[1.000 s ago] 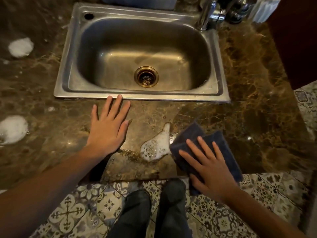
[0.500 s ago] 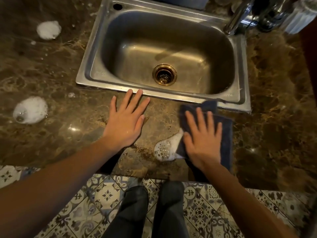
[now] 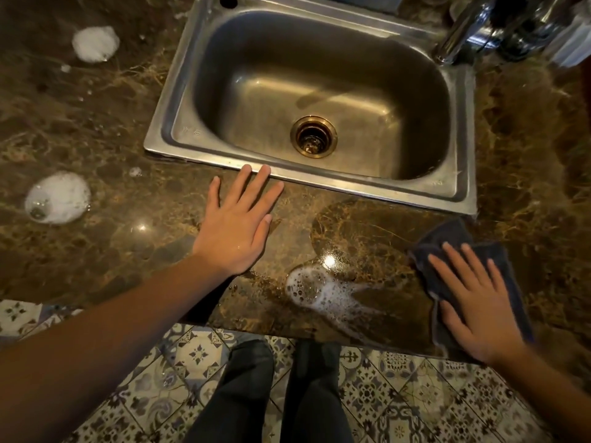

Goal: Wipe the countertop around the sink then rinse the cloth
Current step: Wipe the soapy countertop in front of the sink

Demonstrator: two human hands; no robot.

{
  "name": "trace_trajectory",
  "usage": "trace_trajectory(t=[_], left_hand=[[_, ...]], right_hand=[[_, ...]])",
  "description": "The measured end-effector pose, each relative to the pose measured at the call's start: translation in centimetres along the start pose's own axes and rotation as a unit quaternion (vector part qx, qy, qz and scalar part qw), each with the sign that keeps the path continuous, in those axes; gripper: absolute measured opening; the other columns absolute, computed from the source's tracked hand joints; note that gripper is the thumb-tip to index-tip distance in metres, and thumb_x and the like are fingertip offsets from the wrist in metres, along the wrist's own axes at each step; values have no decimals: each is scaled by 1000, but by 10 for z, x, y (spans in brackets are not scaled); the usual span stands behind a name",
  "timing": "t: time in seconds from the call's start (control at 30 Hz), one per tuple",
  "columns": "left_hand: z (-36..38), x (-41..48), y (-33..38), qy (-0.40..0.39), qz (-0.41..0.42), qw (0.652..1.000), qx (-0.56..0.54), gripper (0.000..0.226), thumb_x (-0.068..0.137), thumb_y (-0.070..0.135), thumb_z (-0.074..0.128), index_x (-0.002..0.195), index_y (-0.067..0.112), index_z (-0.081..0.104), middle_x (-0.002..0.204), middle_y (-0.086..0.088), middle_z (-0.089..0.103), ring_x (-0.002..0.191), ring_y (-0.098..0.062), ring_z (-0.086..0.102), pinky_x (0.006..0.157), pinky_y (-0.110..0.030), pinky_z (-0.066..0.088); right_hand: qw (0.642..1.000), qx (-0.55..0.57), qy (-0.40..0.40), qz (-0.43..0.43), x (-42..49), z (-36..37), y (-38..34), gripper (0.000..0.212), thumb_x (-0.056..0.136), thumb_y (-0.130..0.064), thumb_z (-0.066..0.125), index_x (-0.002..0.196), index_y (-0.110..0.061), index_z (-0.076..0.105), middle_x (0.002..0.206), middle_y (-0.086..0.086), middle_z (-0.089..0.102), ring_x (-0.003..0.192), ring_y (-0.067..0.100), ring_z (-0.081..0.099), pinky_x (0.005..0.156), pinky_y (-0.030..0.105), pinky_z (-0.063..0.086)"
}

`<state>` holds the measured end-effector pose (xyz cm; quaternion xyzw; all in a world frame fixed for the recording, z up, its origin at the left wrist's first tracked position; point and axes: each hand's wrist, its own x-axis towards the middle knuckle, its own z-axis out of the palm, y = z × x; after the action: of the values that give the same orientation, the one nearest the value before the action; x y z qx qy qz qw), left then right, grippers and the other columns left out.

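Low in the right of the frame, the dark blue cloth (image 3: pixel 447 243) lies crumpled on the brown veined marble table (image 3: pixel 96 123), near its front edge and just below the lower right corner of the rectangular stainless-steel sink (image 3: pixel 163 123). The right hand (image 3: pixel 473 302) presses flat on top of the cloth with its fingers straight and spread, pointing to the upper left; cloth shows beyond the fingertips and along the hand's right side. The left hand (image 3: pixel 235 225) lies palm down on the bare table at the centre of the frame, fingers straight and slightly apart, the longest fingertips reaching the sink's front rim. Between the two hands, nearer the table's front edge, sits a patch of white bubbly foam (image 3: pixel 315 290) with a wet sheen around it. Two larger foam blobs lie at the left of the frame, one at mid height (image 3: pixel 57 198) and one in the upper left (image 3: pixel 95 43). The sink basin holds only its round brass drain (image 3: pixel 313 136). A chrome tap (image 3: pixel 460 30) stands at the sink's upper right corner. At the bottom, dark trouser legs (image 3: pixel 243 394) stand over a patterned tile floor (image 3: pixel 192 356).
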<state>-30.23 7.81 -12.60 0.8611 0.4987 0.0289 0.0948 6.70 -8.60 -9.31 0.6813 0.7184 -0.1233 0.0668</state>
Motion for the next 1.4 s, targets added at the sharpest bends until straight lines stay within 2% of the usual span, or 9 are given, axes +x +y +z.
trace_trajectory(t=[0.1,0.17,0.3,0.47,0.67,0.87,1.1,1.3,1.4], left_hand=[[-2,1,1,-2,-1,1000,1,54,99,36,21,153,27,23,162,0,12,149,-22,3,115,-55,3],[-3,1,2,-4,-1,1000,1,55,99,36,22,152,27,23,162,0,12,149,-22,3,115,-55,4],[-4,0,2,-12,2,1000,4,55,99,37,21,153,28,21,162,1,10,149,-22,2,116,-56,4],[-2,1,1,-12,1,1000,0,55,99,36,19,153,28,20,162,1,10,149,-22,2,116,-55,5],[-1,0,0,0,3,1000,-3,55,98,36,21,152,26,24,162,-1,14,149,-24,6,115,-57,9],[-2,2,1,-8,0,1000,5,55,98,36,21,152,26,24,162,-2,14,149,-25,6,115,-57,8],[-6,0,0,-12,2,1000,6,55,98,35,24,152,25,24,162,-2,14,149,-25,6,115,-58,10],[-4,2,1,-4,3,1000,-6,54,98,34,27,152,26,26,161,-1,15,149,-23,6,115,-56,7],[-5,2,2,-3,1,1000,-9,54,98,34,26,151,26,27,161,-1,16,149,-24,7,115,-56,8]], right_hand=[[973,44,53,219,23,3,-51,68,89,-47,21,153,-24,21,161,6,14,148,31,7,116,60,9],[961,70,45,265,43,1,-92,71,88,-48,20,154,-23,17,162,7,7,148,32,2,116,60,5],[999,25,21,24,51,7,-147,66,91,-50,27,153,-31,14,162,2,6,148,30,1,116,59,5],[971,-48,-35,-230,49,-3,-83,73,84,-47,43,152,-37,18,162,-1,11,149,27,5,117,53,5],[991,-12,-26,-127,-5,-1,13,61,96,-50,25,153,-33,17,161,5,18,148,32,12,112,62,17],[999,48,0,6,-14,2,-28,66,91,-45,32,153,-36,12,162,3,14,149,31,7,112,61,14],[976,91,-24,-196,42,-11,-99,59,92,-44,36,149,-33,27,155,-3,32,146,21,20,116,49,12],[992,31,-28,-122,65,-41,-37,52,91,-49,40,137,-26,48,118,2,53,111,25,49,91,42,39],[991,82,-15,-107,59,-42,-36,29,92,-41,47,113,-25,58,96,-5,48,90,21,49,72,34,43]])
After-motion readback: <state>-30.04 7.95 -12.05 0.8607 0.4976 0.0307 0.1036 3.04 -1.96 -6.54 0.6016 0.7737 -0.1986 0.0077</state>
